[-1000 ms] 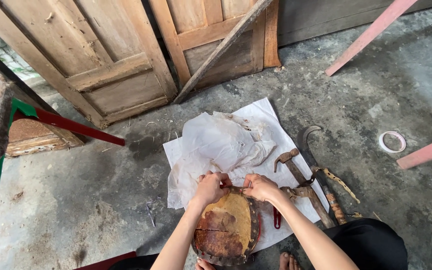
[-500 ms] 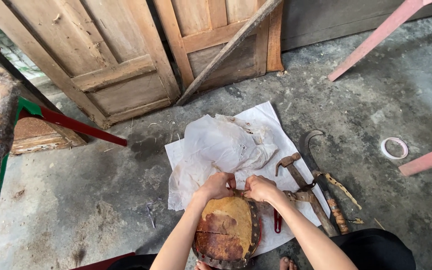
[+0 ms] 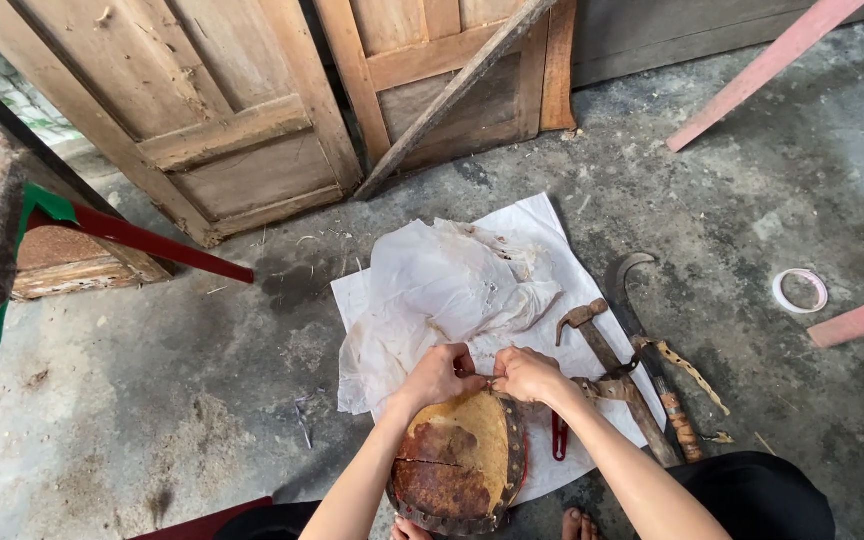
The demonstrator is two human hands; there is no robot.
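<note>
Here, a round brown drum with a cracked skin top and a studded dark rim (image 3: 459,462) is held upright on the floor, just in front of the person's bare toes (image 3: 580,522). The far edge of the drum is gripped by both hands. The left hand (image 3: 439,374) is curled shut on the rim at the top left. The right hand (image 3: 526,375) is curled shut on the rim at the top right, with the fingers pinched at the edge. The two hands are almost touching each other.

A flat white sheet of paper (image 3: 527,225) is spread on the floor under the drum. A crumpled, stained white sheet (image 3: 452,285) is piled on it, just past the hands. A small red-handled tool (image 3: 559,440) is seen beside the drum on the right. A rusty hammer with a wooden handle (image 3: 607,360) is laid next to it, partly on the paper. A curved sickle blade with a wrapped handle (image 3: 642,320) is laid just beside the hammer, on the grey concrete floor (image 3: 152,400).

A white ring of tape (image 3: 800,290) is seen well apart, to the right. Old wooden door panels (image 3: 232,130) are leaned up at the back. A red bar (image 3: 152,240) is seen on the left, and pink wooden boards (image 3: 767,70) on the right.
</note>
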